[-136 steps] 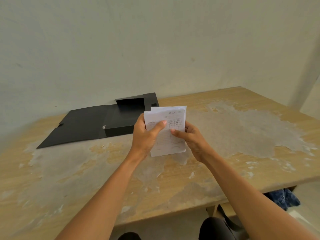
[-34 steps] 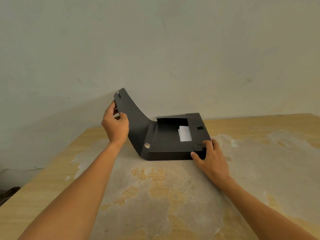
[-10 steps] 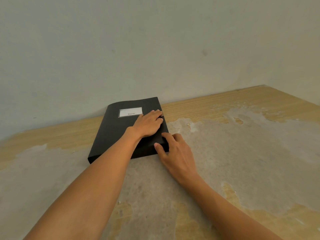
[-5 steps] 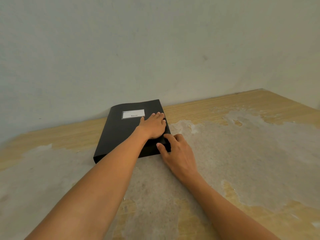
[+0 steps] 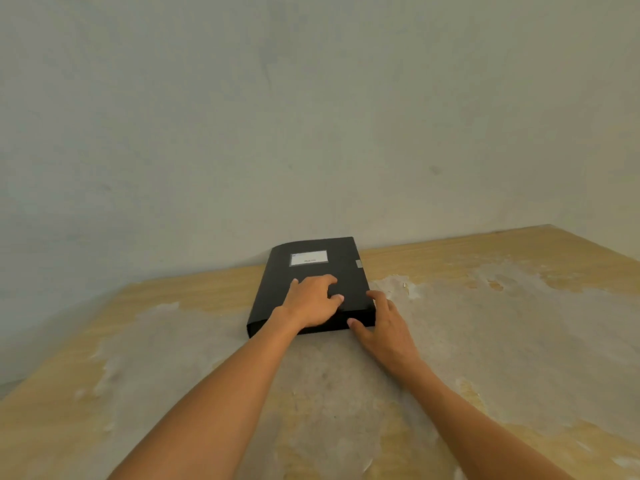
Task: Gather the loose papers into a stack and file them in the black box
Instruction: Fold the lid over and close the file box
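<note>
The black box [image 5: 341,263] lies closed and flat on the wooden table [image 5: 502,327], close to the wall, with a white label on its lid. My left hand [image 5: 311,299] rests palm-down on the near half of the lid, fingers spread. My right hand [image 5: 384,327] touches the box's near right corner, thumb against the front edge and fingers along the right side. The papers are hidden inside the box.
The table top is worn, with large pale patches where the finish has peeled. A plain wall [image 5: 311,133] stands right behind the box. The table's far right corner [image 5: 554,226] is in view.
The lid has been shut over the papers since 3.4 s ago. In the last second my left hand slid back toward me on the lid; my right hand stays at the corner.
</note>
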A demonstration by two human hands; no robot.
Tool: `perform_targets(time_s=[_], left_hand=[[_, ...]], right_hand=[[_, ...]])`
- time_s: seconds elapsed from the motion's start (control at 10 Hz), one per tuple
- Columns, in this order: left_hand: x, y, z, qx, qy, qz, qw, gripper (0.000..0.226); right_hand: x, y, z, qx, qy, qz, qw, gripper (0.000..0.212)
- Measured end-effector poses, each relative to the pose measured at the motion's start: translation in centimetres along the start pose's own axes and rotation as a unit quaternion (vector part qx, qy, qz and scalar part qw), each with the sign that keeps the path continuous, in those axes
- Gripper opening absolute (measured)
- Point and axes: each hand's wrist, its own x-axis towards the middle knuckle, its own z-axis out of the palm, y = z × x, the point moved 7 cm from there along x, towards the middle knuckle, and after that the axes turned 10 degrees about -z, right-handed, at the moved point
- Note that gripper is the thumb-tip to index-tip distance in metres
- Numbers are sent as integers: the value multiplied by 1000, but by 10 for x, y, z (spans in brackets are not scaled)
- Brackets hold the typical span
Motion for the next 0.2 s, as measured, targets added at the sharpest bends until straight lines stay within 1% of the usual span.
perform_targets(time_s=[0.1, 0.2], left_hand=[[-24, -14, -18, -79, -3, -23, 997, 52], [-44, -20, -42, -126, 21, -29, 991, 52]], right_hand=[[-2, -3, -3, 16, -49, 2, 999, 67], [-4, -26, -22, 2, -71, -31, 997, 67]])
